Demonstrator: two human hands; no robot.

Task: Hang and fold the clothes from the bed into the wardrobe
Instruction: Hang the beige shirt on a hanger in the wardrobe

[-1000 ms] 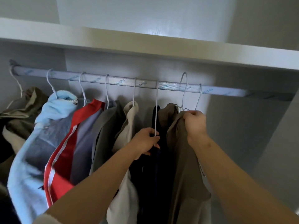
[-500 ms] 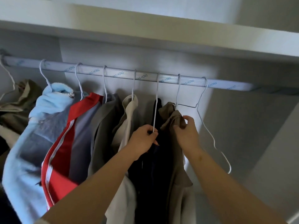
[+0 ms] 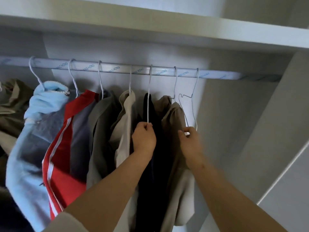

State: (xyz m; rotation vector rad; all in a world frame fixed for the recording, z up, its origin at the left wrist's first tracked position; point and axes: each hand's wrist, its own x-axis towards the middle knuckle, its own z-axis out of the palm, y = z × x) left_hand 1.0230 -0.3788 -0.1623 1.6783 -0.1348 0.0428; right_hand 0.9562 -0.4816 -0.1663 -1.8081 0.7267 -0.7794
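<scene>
Left hand [image 3: 144,139] is curling up and pinching the thin white hanger [image 3: 148,101] that's carrying the dark navy garment [image 3: 155,164], gripping the wire well below the rail [image 3: 117,69]. Right hand [image 3: 191,143] is pinching the lower wire of a bare wire hanger [image 3: 195,87] between thumb and fingertips, at about the same drop below the rail as the left. That bare one is hooking over the rail as the last hanger toward the rail's right end, with nothing on it.

Between the two hands a tan garment [image 3: 173,118] is hanging off its own hook on the rail, squeezed right up against the navy one and brushing the bare hanger's wire.

Heading toward the rail's left end from the navy piece: a cream shirt [image 3: 127,114] is hanging next, then a grey jacket [image 3: 100,131], then a red and grey jacket with a white stripe [image 3: 66,131], then a light blue fleece [image 3: 33,139], each on a white wire hook. Something olive [image 3: 11,106] is bunching up past the fleece, near the rail's left end, half out of view.

A white shelf [image 3: 167,32] is running straight above the rail, and a wardrobe side panel [image 3: 267,131] is standing where the rail's right end stops. That right stretch of rail is carrying blue printed lettering.
</scene>
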